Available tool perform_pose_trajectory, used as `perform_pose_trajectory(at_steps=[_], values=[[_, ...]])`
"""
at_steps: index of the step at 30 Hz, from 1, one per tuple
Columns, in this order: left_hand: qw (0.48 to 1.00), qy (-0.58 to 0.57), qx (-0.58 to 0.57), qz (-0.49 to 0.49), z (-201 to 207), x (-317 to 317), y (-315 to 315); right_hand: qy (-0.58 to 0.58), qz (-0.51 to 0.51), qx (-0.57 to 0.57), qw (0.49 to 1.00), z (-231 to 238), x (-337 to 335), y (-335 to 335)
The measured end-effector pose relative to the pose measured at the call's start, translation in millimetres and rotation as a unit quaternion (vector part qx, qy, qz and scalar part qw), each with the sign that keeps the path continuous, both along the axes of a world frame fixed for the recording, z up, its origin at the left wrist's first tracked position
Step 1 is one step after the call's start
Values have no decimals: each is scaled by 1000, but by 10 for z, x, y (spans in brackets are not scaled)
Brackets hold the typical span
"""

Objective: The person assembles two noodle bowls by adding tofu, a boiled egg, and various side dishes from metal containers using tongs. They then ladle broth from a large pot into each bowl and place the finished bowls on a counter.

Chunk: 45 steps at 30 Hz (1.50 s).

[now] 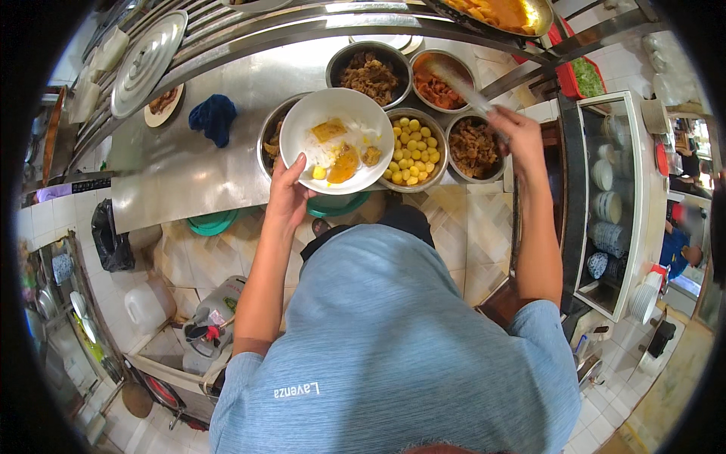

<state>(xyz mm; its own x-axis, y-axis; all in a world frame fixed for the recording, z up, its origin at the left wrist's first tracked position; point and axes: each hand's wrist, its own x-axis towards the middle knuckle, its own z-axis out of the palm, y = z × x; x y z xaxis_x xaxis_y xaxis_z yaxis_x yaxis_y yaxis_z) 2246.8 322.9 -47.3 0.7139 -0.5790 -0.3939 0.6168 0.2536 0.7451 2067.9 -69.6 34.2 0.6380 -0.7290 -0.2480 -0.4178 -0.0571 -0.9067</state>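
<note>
Smooth round white bowl point(363, 113), glossy yellow food point(344, 163) inside, rim gripped in your left hand point(290, 189), your right hand point(518, 136) well right of it, closed around a blurred utensil point(465, 89)

A crumpled blue cloth point(212, 119) lies left; a dish cabinet point(640, 204) stands right.

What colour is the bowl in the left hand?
White; the bowl shows best in the head view.
</note>
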Motion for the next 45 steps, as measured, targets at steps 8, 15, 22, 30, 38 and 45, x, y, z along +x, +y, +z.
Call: perform_pose_trajectory(at_steps=[8,15,22,30,38,45], values=[[999,2,18,-27,110,-6,-104,118,275,-62,952,413,183,1068],[997,26,-46,51,178,-121,82,-49,60,-386,919,1529,33,172],[992,31,-84,86,197,-181,262,194,20,-624,757,1731,851,-828],[987,40,-67,137,137,-321,605,82,103,-559,819,1759,1087,-1025],[987,13,-82,135,174,-290,559,147,132,-551,811,1608,1818,-1147],[988,-24,-95,120,241,-332,518,164,311,-624,698,1843,2155,-1279]])
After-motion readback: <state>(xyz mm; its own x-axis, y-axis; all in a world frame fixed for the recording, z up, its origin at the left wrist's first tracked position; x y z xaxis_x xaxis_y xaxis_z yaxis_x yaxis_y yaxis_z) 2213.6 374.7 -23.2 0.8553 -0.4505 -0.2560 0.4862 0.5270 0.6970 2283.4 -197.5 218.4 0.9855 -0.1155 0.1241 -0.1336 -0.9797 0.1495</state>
